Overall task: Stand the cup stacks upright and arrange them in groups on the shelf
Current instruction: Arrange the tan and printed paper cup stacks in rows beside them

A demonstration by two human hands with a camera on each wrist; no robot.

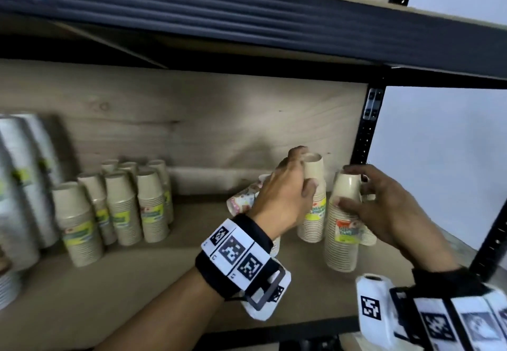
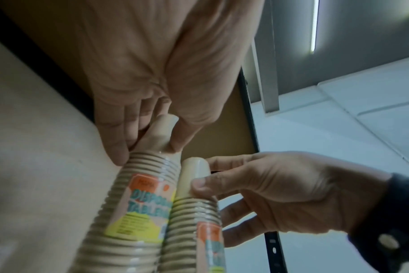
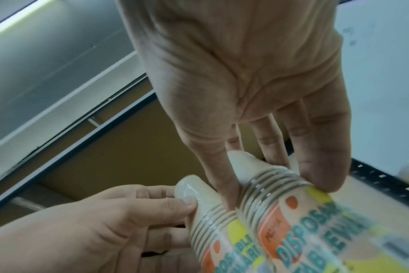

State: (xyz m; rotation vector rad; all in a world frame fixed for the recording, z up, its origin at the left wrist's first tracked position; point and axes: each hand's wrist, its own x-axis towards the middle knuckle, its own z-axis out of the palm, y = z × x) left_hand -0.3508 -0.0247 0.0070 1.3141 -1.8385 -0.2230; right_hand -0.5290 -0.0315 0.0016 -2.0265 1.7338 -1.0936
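Two wrapped beige cup stacks stand upright at the right end of the shelf (image 1: pixel 192 282). My left hand (image 1: pixel 304 171) grips the top cup of the rear stack (image 1: pixel 312 224). My right hand (image 1: pixel 344 186) holds the top of the nearer, taller stack (image 1: pixel 341 243), thumb in front and fingers behind. In the left wrist view my left hand (image 2: pixel 149 147) pinches the top of its stack (image 2: pixel 140 203). In the right wrist view my right hand (image 3: pixel 273 184) wraps the top of its stack (image 3: pixel 299 218). A third beige stack (image 1: pixel 369 234) stands half hidden behind my right hand.
A patterned cup stack (image 1: pixel 241 199) lies on its side behind my left wrist. Several beige stacks (image 1: pixel 123 205) stand grouped at the left. Silvery wrapped stacks (image 1: pixel 22 186) rise at the far left. A black upright post (image 1: pixel 365 136) and the upper shelf beam (image 1: pixel 274 48) bound the space.
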